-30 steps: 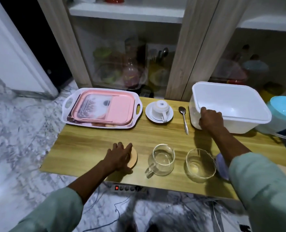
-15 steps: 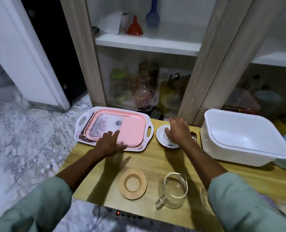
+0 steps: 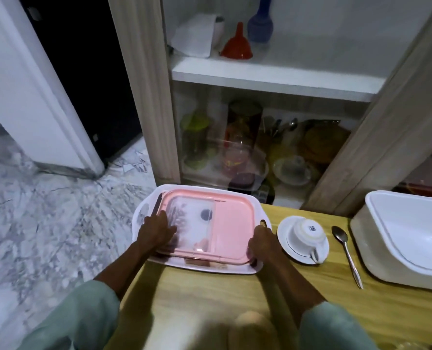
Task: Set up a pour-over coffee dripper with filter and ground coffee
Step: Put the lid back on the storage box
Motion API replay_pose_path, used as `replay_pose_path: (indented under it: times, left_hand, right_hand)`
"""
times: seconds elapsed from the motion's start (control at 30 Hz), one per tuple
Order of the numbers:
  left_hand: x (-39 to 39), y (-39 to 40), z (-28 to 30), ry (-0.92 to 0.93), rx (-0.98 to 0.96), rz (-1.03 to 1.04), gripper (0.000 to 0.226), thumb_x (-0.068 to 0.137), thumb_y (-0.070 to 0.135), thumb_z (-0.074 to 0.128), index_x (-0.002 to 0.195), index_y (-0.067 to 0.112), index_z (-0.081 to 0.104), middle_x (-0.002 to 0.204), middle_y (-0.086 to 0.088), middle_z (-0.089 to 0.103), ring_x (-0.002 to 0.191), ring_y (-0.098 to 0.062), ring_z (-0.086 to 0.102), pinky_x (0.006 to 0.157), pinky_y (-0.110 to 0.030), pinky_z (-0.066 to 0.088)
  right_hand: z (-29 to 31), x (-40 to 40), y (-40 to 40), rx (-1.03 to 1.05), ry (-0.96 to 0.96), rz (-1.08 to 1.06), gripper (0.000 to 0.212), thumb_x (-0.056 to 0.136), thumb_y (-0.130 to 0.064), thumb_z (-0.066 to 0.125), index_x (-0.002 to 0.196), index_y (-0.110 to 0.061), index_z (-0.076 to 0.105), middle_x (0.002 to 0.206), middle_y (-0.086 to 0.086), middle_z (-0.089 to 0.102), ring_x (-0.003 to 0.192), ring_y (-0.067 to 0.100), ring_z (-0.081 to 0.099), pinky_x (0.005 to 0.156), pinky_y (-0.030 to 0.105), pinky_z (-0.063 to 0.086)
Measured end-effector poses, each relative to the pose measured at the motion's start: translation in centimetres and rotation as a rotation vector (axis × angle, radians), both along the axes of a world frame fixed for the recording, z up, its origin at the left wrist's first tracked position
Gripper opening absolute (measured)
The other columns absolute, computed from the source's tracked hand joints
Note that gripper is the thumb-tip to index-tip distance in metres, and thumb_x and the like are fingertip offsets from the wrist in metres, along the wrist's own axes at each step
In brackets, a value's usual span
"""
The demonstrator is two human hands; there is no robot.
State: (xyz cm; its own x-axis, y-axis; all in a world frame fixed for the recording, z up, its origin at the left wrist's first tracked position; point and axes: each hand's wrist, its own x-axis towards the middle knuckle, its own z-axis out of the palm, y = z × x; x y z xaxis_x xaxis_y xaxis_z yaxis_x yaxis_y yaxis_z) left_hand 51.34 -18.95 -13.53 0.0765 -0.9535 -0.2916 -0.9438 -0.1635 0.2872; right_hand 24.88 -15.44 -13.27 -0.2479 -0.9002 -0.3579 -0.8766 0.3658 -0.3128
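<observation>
The right hand (image 3: 263, 245) had left the cup (image 3: 307, 231); both it and the left hand (image 3: 156, 231) gripped the pink lid (image 3: 231, 223), fingers curled on its edges.

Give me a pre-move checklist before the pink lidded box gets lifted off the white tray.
1. Left hand on the pink box, left side: ok.
2. Right hand on its right near corner: ok.
3. Firm grip, fingers under the rim: cannot tell.
4. Lid latched shut: cannot tell.
5. White tray fully on the table: not ok, its left end overhangs the edge.
6. Upturned cup and spoon clear of the box: ok.
</observation>
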Motion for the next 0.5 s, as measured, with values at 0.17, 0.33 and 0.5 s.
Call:
replay_pose_path:
  times: [0.17,0.33,0.5]
  left_hand:
    - [0.7,-0.7,-0.6,0.170,-0.074,0.131,0.058,0.083,0.016,0.063,0.133,-0.005,0.042,0.112,-0.033,0.062,0.107,-0.045,0.057,0.092,-0.044,0.045]
    - [0.2,0.4,1.6,0.331,-0.167,0.281,0.041,0.089,0.025,0.060,0.110,-0.010,0.056,0.110,-0.031,0.062,0.109,-0.044,0.057,0.088,-0.044,0.044]
    - [-1.2,2.9,7.6,0.998,-0.279,0.550,0.058,0.098,0.049,0.033,0.094,0.003,0.069,0.097,-0.019,0.070,0.090,-0.030,0.066,0.081,-0.039,0.052]
  right_hand:
    - [-1.4,0.6,0.3,0.039,0.001,-0.054,0.031,0.086,-0.009,0.057,0.116,-0.004,0.049,0.123,0.012,0.059,0.112,0.029,0.060,0.079,0.031,0.046]
    - [0.4,-0.4,1.3,-0.140,-0.111,-0.114,0.037,0.089,-0.011,0.046,0.126,-0.010,0.042,0.123,0.013,0.058,0.110,0.032,0.057,0.081,0.034,0.042]
    - [5.4,-2.9,2.6,-0.518,-0.354,-0.189,0.006,0.095,-0.020,0.040,0.096,-0.019,0.046,0.103,0.007,0.063,0.085,0.027,0.057,0.066,0.031,0.039]
